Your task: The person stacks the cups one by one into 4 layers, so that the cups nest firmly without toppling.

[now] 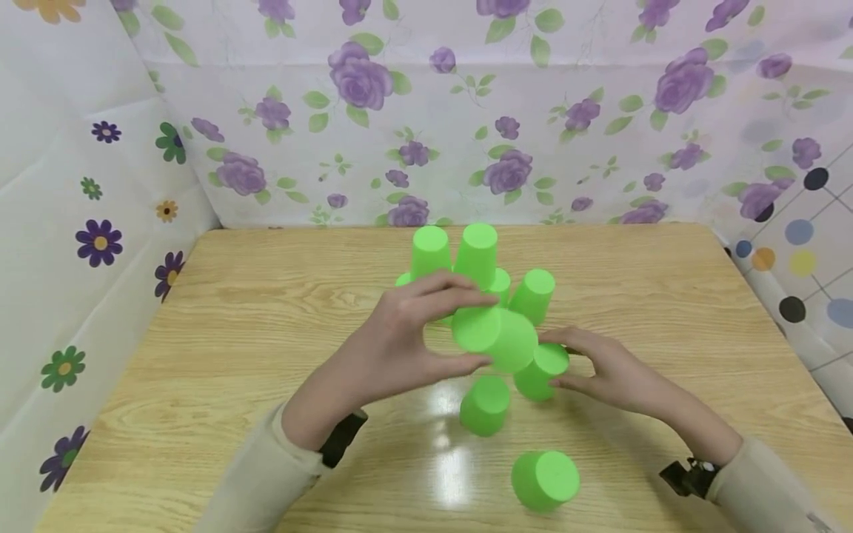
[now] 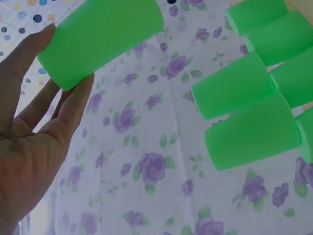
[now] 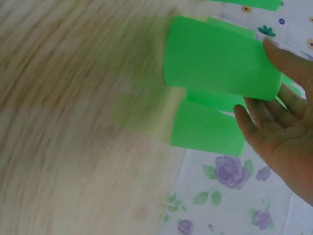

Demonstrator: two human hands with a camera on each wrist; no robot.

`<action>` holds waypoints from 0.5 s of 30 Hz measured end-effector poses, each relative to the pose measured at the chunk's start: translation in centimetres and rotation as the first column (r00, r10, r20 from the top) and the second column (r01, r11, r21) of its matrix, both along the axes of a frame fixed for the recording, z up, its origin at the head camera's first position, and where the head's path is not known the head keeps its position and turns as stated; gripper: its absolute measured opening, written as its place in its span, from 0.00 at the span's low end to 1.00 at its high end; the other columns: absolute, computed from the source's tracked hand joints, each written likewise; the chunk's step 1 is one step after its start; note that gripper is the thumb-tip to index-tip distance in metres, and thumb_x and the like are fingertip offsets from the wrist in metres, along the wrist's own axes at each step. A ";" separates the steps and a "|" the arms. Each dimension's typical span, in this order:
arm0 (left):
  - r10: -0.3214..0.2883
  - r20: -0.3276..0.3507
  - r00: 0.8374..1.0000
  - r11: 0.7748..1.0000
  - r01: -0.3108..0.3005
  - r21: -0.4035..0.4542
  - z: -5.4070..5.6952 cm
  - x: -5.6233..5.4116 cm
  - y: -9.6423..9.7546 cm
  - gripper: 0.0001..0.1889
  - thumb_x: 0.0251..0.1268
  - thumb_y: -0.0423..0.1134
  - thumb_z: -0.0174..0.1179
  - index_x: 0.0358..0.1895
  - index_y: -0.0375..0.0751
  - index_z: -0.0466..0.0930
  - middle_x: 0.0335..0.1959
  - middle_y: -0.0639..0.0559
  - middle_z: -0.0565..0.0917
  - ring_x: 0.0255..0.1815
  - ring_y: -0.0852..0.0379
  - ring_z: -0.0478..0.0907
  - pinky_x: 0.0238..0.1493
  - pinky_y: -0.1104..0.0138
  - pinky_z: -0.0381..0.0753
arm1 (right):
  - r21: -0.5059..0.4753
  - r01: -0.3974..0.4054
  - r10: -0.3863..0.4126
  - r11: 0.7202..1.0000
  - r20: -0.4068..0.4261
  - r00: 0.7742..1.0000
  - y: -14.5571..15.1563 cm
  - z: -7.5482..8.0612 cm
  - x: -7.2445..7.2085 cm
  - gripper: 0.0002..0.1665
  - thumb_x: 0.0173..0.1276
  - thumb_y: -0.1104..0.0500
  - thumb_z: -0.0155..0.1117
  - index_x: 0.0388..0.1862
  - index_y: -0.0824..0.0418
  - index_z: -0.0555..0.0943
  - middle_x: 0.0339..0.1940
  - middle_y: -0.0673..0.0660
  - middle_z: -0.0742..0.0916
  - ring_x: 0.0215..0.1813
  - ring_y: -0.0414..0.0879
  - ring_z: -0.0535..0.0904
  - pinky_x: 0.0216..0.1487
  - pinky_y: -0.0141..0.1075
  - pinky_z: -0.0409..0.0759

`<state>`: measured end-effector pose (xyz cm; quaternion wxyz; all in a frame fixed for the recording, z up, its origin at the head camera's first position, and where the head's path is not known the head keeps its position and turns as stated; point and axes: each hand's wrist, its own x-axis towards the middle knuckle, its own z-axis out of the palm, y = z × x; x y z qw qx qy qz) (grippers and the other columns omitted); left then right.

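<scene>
Up in the air, my left hand (image 1: pixel 400 333) grips a green plastic cup (image 1: pixel 509 340) near its closed end, thumb below and fingers above. The cup is tilted, its closed end toward the hand; in the left wrist view the same cup (image 2: pixel 102 39) spans from thumb to fingertips. Lower and to the right, my right hand (image 1: pixel 613 370) holds another upside-down green cup (image 1: pixel 543 374) between thumb and fingers. The right wrist view shows this cup (image 3: pixel 220 58) pinched near its closed end. Behind the left hand, upside-down cups are stacked, with an upper cup (image 1: pixel 478 252) on lower ones, partly hidden.
Two single upside-down cups, a nearer cup (image 1: pixel 545 480) and a cup (image 1: pixel 485 406) below the left hand, stand on the wooden table (image 1: pixel 266 296). One more cup (image 1: pixel 533 296) is at the right of the stack. A floral sheet (image 1: pixel 453 133) hangs behind the table.
</scene>
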<state>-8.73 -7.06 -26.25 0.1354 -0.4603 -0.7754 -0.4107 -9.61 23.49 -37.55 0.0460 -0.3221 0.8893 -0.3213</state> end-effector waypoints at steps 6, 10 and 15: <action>0.033 0.025 0.999 0.999 -0.034 0.028 0.9 -2.9 2.3 0.24 0.44 0.36 0.74 0.49 0.36 0.79 0.45 0.47 0.79 0.46 0.59 0.75 0.48 0.77 0.76 | 0.018 -0.013 0.014 1.000 -0.012 1.000 -0.5 0.4 -0.3 0.33 0.52 0.63 0.73 0.58 0.60 0.74 0.52 0.49 0.81 0.53 0.45 0.78 0.54 0.40 0.78; 0.097 0.035 0.995 0.995 -0.097 0.001 1.1 -5.5 3.7 0.25 0.45 0.40 0.74 0.48 0.37 0.79 0.43 0.49 0.79 0.44 0.59 0.75 0.45 0.76 0.75 | 0.026 -0.021 0.022 0.999 -0.039 0.999 -0.5 0.6 -0.3 0.31 0.53 0.63 0.72 0.56 0.61 0.74 0.50 0.50 0.82 0.51 0.47 0.79 0.52 0.41 0.79; 0.126 0.061 0.990 0.991 -0.123 -0.048 0.7 -8.5 5.1 0.26 0.47 0.43 0.73 0.50 0.38 0.78 0.43 0.51 0.78 0.45 0.59 0.73 0.49 0.74 0.73 | 0.032 -0.031 0.032 0.999 -0.043 0.999 -0.4 0.6 -0.2 0.30 0.54 0.60 0.71 0.57 0.60 0.74 0.49 0.49 0.81 0.49 0.44 0.79 0.50 0.40 0.80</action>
